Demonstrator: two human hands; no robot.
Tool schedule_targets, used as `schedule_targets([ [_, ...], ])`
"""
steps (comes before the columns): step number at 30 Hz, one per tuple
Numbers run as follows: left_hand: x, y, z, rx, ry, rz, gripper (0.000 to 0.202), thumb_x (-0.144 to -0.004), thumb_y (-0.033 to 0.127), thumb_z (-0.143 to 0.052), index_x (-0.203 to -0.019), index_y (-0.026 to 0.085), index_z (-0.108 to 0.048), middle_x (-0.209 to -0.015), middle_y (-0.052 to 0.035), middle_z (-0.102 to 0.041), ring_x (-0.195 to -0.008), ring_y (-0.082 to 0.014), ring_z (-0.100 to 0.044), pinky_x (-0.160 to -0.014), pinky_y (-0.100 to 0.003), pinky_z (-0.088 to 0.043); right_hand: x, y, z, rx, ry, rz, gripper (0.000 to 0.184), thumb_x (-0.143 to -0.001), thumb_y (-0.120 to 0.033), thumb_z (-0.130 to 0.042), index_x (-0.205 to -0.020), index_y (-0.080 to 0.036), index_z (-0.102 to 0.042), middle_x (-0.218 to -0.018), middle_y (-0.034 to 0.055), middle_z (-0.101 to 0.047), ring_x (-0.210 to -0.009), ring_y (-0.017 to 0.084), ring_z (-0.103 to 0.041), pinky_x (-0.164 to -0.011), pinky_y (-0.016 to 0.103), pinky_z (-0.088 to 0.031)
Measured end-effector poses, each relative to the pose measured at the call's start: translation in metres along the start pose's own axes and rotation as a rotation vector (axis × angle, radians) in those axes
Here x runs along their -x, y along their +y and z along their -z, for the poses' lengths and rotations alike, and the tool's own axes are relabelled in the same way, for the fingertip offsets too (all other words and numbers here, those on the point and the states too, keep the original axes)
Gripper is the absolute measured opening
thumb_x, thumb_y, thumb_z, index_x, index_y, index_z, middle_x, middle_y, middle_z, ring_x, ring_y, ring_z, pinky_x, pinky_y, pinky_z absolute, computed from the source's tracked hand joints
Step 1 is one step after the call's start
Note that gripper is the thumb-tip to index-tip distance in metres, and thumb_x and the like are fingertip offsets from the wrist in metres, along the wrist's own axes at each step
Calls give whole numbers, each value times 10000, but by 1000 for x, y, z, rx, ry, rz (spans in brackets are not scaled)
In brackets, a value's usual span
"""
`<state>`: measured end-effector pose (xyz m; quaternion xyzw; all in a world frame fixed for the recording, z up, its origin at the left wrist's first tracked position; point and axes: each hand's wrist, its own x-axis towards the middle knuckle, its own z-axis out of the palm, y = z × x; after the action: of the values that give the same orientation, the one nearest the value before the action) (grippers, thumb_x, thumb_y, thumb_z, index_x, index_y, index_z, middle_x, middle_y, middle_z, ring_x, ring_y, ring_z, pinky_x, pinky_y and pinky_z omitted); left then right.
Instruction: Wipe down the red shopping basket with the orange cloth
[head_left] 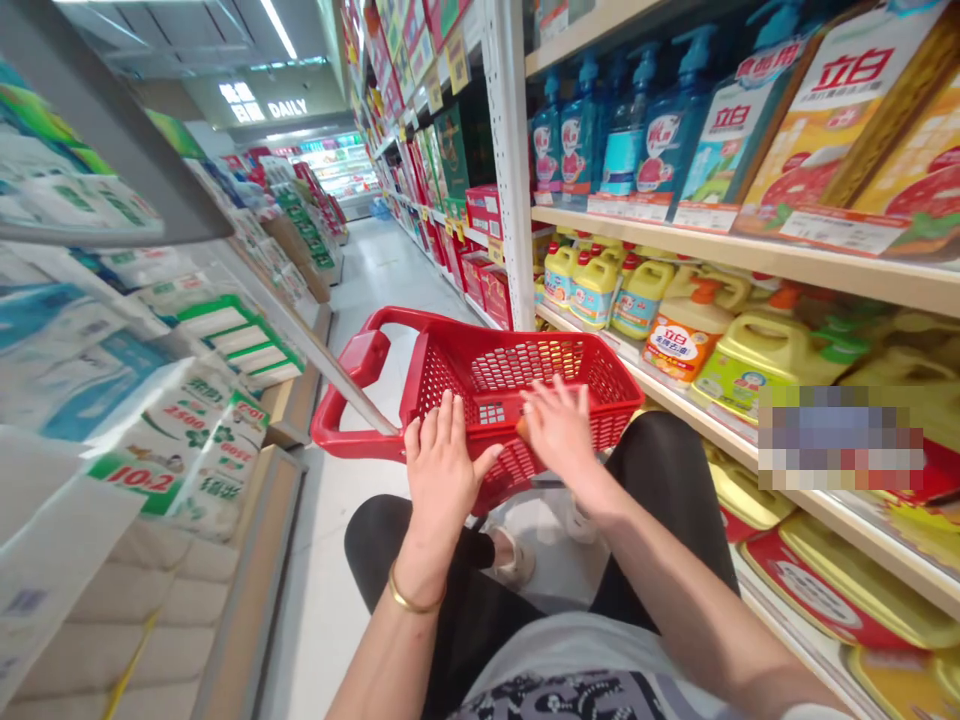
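Observation:
A red plastic shopping basket (525,362) with a red handle at its left stands on the aisle floor in front of my knees. My left hand (442,462) lies flat on the basket's near rim, fingers stretched forward and together, a gold bangle on its wrist. My right hand (559,425) reaches over the near edge of the basket, fingers spread and slightly smeared. A small brownish thing shows just under its palm; I cannot make out what it is or whether the hand grips it.
Shelves on the right hold yellow detergent jugs (637,295) and blue pump bottles (622,130). Packs of tissue paper (187,430) fill the left shelves. The white aisle floor (375,280) runs ahead between them.

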<state>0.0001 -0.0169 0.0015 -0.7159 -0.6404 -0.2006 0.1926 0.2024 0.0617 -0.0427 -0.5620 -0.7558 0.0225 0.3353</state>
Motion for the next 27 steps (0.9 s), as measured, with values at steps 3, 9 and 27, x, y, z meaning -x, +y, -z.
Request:
schedule_targets([
  [3, -1, -1, 2, -40, -13, -4, 841, -1055, 665, -439, -1690, 117, -373, -1737, -167, -382, -1460, -402, -519, -1271, -579, -281, 2, -57, -12, -107, -31, 168, 464, -1145, -421, -399, -1535, -301, -620, -1623, 12, -579, -1616, 302, -363, -1352, 647, -123],
  [9, -1, -1, 3, -68, -43, -17, 835, -1055, 650, -449, -1688, 112, -373, -1733, -166, -393, -1444, -406, -526, -1257, -586, -295, -2, -40, -9, -137, -34, 213, 510, -1120, -521, -472, -1538, -266, -615, -1631, 59, -569, -1617, 324, -363, -1352, 671, -47],
  [27, 1, -4, -2, -21, 36, -50, 918, -1037, 693, -481, -1701, 82, -314, -1748, -173, -356, -1607, -375, -370, -1363, -589, -118, 4, -33, -9, -27, 0, 99, 533, -1116, -557, -423, -1534, -297, -629, -1704, 55, -478, -1644, 374, -281, -1327, 693, -167],
])
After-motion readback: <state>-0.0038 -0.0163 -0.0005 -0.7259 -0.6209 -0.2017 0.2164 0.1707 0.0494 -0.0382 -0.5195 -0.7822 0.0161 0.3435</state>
